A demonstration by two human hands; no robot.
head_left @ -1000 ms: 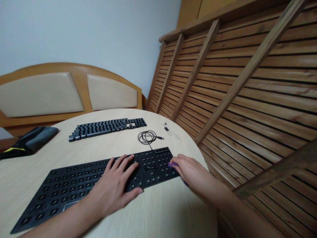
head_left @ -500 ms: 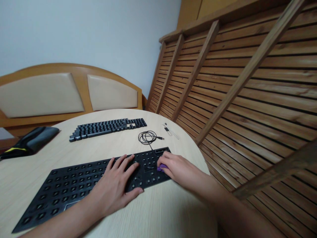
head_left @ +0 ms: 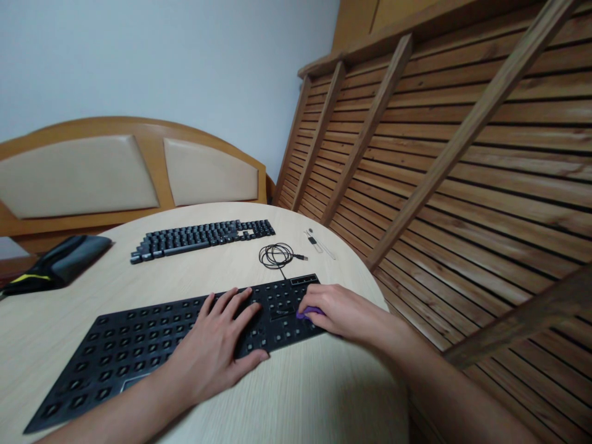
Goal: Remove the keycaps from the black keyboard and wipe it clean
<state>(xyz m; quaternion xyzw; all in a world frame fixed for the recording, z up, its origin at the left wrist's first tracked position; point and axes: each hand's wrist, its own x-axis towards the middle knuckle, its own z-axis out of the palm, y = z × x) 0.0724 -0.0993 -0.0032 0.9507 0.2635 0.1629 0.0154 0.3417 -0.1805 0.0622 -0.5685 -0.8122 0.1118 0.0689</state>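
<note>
A black keyboard with its keycaps off (head_left: 152, 327) lies slantwise across the near part of the table, its bare switches showing. My left hand (head_left: 219, 345) rests on its middle with fingers spread and the thumb along the front edge. At the keyboard's right end, my right hand (head_left: 330, 308) is closed on a crumpled purple cloth (head_left: 309, 312), pressed against the switches there. Most of the cloth is hidden under the fingers. From the keyboard's back edge runs a black cable (head_left: 276, 255), coiled on the table with its USB plug at the right.
Loose black keycaps (head_left: 198, 238) stand in keyboard order farther back on the round table (head_left: 351, 376). A small wire tool (head_left: 316, 243) lies at the right. A dark folded bag (head_left: 69, 262) sits at the left edge. Wooden slats (head_left: 453, 185) rise close on the right.
My right hand has shifted slightly right along the keyboard with the purple cloth. My left hand stays where it was.
</note>
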